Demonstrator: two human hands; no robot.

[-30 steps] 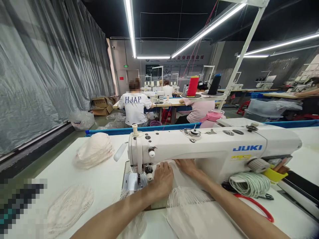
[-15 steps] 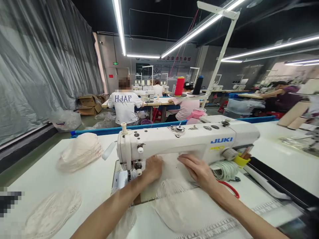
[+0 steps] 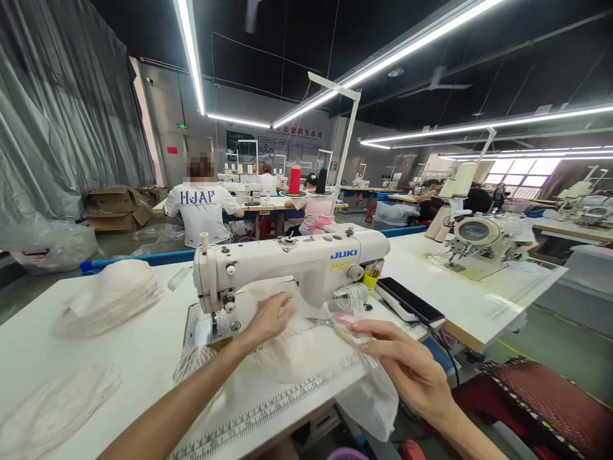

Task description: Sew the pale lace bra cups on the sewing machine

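Observation:
My left hand [image 3: 274, 316] is over the table beneath the arm of the white sewing machine [image 3: 272, 259]. Its fingers are partly curled and smeared by motion, so any grip is unclear. Below it lies a pale, thin fabric piece [image 3: 287, 358], near the printed ruler strip [image 3: 268, 406]. To the right, my right hand [image 3: 407, 361] pinches a sheer whitish piece of fabric [image 3: 352, 332] at the table's front edge. Scissors [image 3: 320, 321] with red handles lie just behind it, partly covered. White translucent material [image 3: 376, 406] hangs below that hand over the edge.
Pale fabric stacks [image 3: 112, 297] and loose pieces [image 3: 60, 402] lie on the left of the table. A coil of cord [image 3: 352, 295], a yellow cup [image 3: 370, 279] and a black-topped device [image 3: 409, 300] stand right. Another sewing machine [image 3: 488, 239] is beyond. People sit working ahead.
My right hand has moved from under the machine arm to the right and nearer, at the table edge. My left hand remains near the machine. The view has turned right.

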